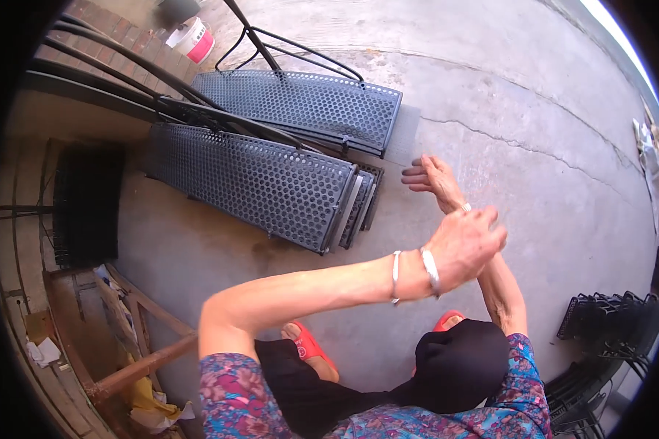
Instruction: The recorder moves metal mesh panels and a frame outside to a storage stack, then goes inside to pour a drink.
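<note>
My left arm reaches across my front, and my left hand (467, 247) is over my right forearm. Its fingers curl inward, slightly blurred, and whatever may be inside them is hidden. Two light bangles (430, 272) circle that wrist. Beyond it, my right hand (433, 180) is open above the floor, fingers stretched toward the left and holding nothing. Dark smudges mark its fingertips. Nearest to it are the right ends of black perforated metal panels: a front panel (256, 186) lying on a stack, and a rear panel (307, 106) fixed to black tube frames.
Black tubes (117, 55) run in from the upper left. A white and pink bucket (192, 42) stands at the back. Left are a dark rack (88, 205) and a rusty frame (135, 373). More black metal racks (608, 322) sit at right on the concrete floor (534, 139).
</note>
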`<state>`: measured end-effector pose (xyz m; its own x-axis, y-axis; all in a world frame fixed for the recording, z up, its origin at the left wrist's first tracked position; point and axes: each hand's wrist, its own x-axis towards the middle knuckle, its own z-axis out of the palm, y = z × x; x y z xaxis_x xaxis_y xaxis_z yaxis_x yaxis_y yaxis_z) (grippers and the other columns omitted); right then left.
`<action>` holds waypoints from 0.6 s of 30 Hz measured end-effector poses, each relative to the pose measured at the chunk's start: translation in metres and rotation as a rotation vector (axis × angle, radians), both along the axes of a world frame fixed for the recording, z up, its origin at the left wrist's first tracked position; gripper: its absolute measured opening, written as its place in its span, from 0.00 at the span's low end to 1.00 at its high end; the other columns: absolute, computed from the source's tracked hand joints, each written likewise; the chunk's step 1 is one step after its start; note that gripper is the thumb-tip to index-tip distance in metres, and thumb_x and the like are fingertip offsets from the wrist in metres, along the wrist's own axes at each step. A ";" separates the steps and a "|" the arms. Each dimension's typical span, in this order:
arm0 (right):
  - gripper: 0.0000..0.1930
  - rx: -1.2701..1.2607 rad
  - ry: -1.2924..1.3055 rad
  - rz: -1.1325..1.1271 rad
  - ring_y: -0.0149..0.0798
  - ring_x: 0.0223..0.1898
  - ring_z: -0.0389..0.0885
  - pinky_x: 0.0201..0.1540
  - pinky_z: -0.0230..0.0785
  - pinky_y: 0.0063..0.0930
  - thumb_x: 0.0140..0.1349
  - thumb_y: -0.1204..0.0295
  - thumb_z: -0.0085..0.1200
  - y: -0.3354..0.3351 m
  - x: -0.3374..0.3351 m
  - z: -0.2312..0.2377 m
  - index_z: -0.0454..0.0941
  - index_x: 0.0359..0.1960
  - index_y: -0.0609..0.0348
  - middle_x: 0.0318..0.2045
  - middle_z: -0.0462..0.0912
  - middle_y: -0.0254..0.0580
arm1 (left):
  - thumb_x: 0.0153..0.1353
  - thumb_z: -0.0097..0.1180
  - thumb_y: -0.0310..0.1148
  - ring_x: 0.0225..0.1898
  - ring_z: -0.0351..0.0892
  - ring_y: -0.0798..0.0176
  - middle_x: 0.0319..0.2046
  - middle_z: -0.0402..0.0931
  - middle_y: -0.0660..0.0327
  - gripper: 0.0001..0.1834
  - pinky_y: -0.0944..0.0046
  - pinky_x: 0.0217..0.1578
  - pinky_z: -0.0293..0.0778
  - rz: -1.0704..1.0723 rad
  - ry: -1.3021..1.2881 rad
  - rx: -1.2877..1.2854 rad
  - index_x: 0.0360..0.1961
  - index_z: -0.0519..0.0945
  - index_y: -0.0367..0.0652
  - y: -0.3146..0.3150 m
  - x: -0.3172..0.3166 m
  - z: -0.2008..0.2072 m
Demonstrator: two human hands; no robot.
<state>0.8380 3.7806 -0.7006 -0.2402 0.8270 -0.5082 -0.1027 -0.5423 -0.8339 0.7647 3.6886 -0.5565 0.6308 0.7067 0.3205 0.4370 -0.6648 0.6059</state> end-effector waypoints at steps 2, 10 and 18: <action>0.18 0.128 -0.109 0.277 0.35 0.32 0.80 0.34 0.72 0.24 0.65 0.59 0.39 -0.018 0.006 0.043 0.70 0.37 0.65 0.29 0.80 0.45 | 0.44 0.52 0.30 0.26 0.72 0.58 0.27 0.67 0.58 0.08 0.61 0.27 0.69 -0.052 0.112 0.044 0.27 0.70 0.41 -0.036 -0.038 0.029; 0.05 0.620 -0.514 1.001 0.48 0.23 0.75 0.24 0.67 0.34 0.56 0.70 0.50 -0.144 -0.028 0.229 0.71 0.31 0.58 0.21 0.76 0.46 | 0.49 0.51 0.34 0.17 0.68 0.68 0.18 0.66 0.63 0.10 0.70 0.17 0.60 0.026 0.129 -0.024 0.29 0.73 0.39 -0.136 -0.137 0.097; 0.08 0.829 -0.743 1.343 0.46 0.24 0.75 0.24 0.67 0.35 0.52 0.72 0.49 -0.178 -0.057 0.237 0.65 0.32 0.58 0.24 0.72 0.42 | 0.56 0.52 0.46 0.14 0.64 0.69 0.13 0.62 0.66 0.19 0.70 0.15 0.57 0.258 -0.036 0.037 0.17 0.65 0.46 -0.151 -0.152 0.089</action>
<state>0.7812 3.6026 -0.4640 -0.8504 0.3410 -0.4006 0.5226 0.6356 -0.5683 0.6128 3.5375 -0.4671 0.4186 0.8303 0.3679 0.5736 -0.5558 0.6017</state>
